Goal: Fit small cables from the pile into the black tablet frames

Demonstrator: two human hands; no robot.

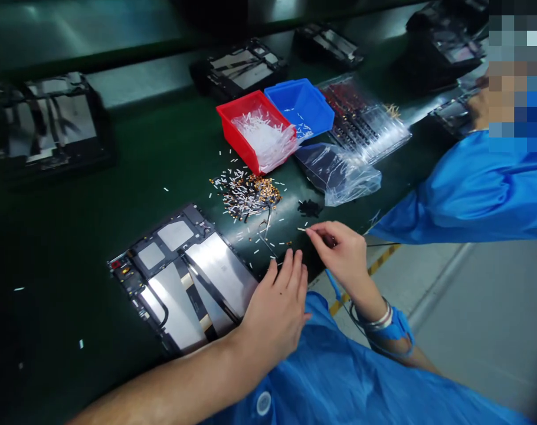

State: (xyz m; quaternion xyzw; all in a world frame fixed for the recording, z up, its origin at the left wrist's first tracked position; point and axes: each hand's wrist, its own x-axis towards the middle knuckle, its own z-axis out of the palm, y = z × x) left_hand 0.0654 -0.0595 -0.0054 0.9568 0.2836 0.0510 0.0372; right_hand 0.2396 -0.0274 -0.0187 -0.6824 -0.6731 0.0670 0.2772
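My right hand [339,251] pinches a tiny white strip [301,229] between thumb and forefinger, above the dark green conveyor belt [95,236]. My left hand [277,301] rests with fingers apart beside an opened tablet chassis [184,277], whose lower corner it nearly touches. It holds nothing. Loose white strips and gold-coloured bits lie in a heap [246,195] ahead of my fingers, with strays scattered towards both hands. A small clump of black pieces [310,208] lies to the right of the heap.
A red bin [246,127] holds white pieces in clear plastic, next to a blue bin [299,106]. Behind them are a parts tray [361,121] and a clear bag [337,174]. More chassis [239,69] line the belt. A co-worker's blue sleeve [472,189] reaches in at right.
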